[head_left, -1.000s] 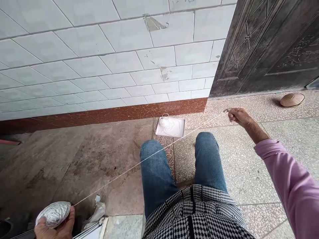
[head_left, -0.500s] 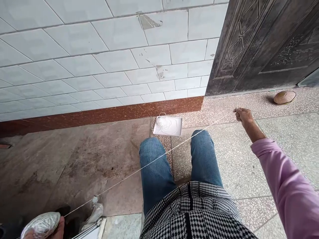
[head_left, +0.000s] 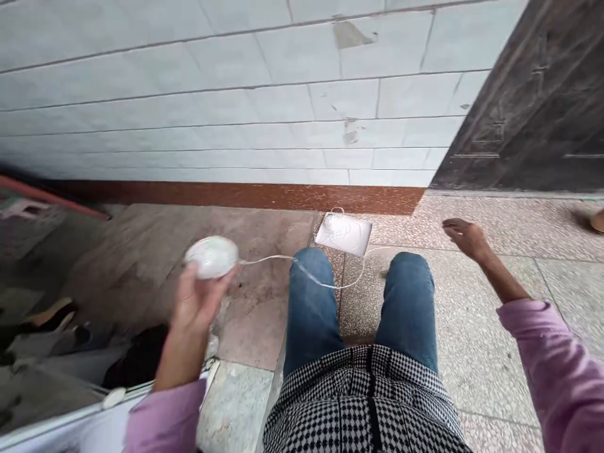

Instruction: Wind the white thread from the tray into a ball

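My left hand is raised over the floor left of my knees, its fingers wrapped round a ball of white string from below. From the ball a slack length of string sags across my left knee and curves up past the right knee. Out to the right, my right hand is closed in a pinch at the string's far stretch, though motion blur hides the last bit near the fingertips. A shallow white tray lies on the floor beyond my knees with a loose heap of white string in it.
A white tiled wall with a brown skirting stands ahead, beside a dark door. Blurred items lie at lower left near a white-edged surface. A reddish bar juts in at left; a round brown object sits far right.
My left hand has come up and rightward with the string ball. The string, taut before, now hangs slack. My right hand stays out to the right, and the view has turned left.
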Motion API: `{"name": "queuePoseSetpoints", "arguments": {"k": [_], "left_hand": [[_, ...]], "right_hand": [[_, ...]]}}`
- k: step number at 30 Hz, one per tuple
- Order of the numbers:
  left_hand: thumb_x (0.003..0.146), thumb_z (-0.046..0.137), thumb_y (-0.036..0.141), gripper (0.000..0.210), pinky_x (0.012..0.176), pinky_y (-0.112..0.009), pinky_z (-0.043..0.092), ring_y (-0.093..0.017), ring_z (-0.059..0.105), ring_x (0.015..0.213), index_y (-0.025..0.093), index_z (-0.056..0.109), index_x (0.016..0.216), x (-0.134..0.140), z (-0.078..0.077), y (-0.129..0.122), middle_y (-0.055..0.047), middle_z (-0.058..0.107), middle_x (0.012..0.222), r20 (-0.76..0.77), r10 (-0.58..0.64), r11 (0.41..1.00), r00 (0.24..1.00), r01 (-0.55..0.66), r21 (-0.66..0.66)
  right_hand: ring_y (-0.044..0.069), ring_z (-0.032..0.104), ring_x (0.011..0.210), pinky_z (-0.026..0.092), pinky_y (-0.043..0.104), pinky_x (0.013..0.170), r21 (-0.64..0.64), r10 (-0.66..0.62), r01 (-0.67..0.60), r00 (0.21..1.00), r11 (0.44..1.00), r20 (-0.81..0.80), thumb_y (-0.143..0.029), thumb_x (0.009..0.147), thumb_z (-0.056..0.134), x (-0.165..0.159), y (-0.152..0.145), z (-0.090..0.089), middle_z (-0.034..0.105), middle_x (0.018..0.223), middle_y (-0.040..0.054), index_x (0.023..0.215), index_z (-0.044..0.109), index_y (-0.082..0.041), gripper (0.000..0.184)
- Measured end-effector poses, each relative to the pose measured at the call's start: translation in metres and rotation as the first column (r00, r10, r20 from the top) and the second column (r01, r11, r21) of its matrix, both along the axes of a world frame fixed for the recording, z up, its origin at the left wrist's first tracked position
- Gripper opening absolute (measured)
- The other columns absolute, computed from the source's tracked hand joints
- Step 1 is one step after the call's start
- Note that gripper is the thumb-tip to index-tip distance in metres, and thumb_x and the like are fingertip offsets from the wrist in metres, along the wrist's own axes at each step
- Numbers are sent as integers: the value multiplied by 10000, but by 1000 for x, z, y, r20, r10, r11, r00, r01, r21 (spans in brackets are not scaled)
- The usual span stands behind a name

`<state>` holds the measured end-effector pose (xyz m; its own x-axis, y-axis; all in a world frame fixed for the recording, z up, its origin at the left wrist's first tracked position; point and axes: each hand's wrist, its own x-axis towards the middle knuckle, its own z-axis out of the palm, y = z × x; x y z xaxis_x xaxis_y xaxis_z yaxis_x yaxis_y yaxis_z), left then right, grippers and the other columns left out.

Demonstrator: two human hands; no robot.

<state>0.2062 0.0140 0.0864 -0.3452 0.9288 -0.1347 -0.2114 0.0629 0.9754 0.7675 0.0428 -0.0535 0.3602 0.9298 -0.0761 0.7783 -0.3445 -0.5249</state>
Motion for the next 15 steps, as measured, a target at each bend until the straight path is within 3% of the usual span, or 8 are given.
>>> {"name": "queuePoseSetpoints", "arguments": {"k": [2,4,6,8,10,13,15], "left_hand": [[716,917,605,622,1276,-589,444,-367,517,1515,237,719,1178,23,-36,27,-66,768,1362,108,-156,987,982,152,48],[696,934,544,655,1184,-557,534,-374,631,1396,191,725,1207,57,-63,41,-119,767,1314,149,-389,920,909,377,105],[647,964,476,681,1077,-537,585,-386,718,1236,155,732,1201,95,-79,42,-131,794,1191,162,-540,842,826,523,135],[654,962,463,685,1053,-483,579,-357,741,1167,146,733,1216,128,-90,39,-121,802,1157,171,-604,796,779,579,174],[694,939,479,666,1028,-435,574,-328,745,1138,144,729,1229,148,-103,38,-117,803,1156,209,-624,781,753,596,188],[707,904,532,700,968,-406,581,-319,746,1113,138,713,1253,161,-136,40,-133,796,1181,260,-599,798,757,591,118],[668,904,540,737,945,-400,583,-318,743,1095,136,712,1254,165,-165,39,-138,795,1184,215,-545,828,811,560,-14]], "right_hand": [[233,749,1073,579,343,936,186,241,-201,943,962,-228,-305,997,639,-65,13,9,797,1224,120,1086,776,-212,188],[244,727,1122,570,384,992,404,484,-311,750,860,-451,-464,1036,603,-136,13,17,782,1241,109,1115,770,-225,303],[240,716,1062,566,388,969,499,580,-318,592,806,-560,-595,1045,568,-198,3,21,781,1155,86,1119,755,-236,411],[215,669,860,558,356,853,500,550,-254,541,828,-637,-661,1039,545,-240,-13,17,744,926,52,1019,726,-233,465],[175,527,642,486,307,668,418,435,-162,538,894,-722,-665,1059,501,-258,-31,6,596,697,0,910,662,-233,484],[154,378,558,361,290,556,310,297,-84,595,947,-747,-657,1050,512,-255,-57,-23,430,615,-33,826,597,-236,485],[166,415,591,382,298,583,283,284,-113,663,953,-693,-672,1025,535,-246,-75,-47,472,640,-17,831,635,-228,495]]}}
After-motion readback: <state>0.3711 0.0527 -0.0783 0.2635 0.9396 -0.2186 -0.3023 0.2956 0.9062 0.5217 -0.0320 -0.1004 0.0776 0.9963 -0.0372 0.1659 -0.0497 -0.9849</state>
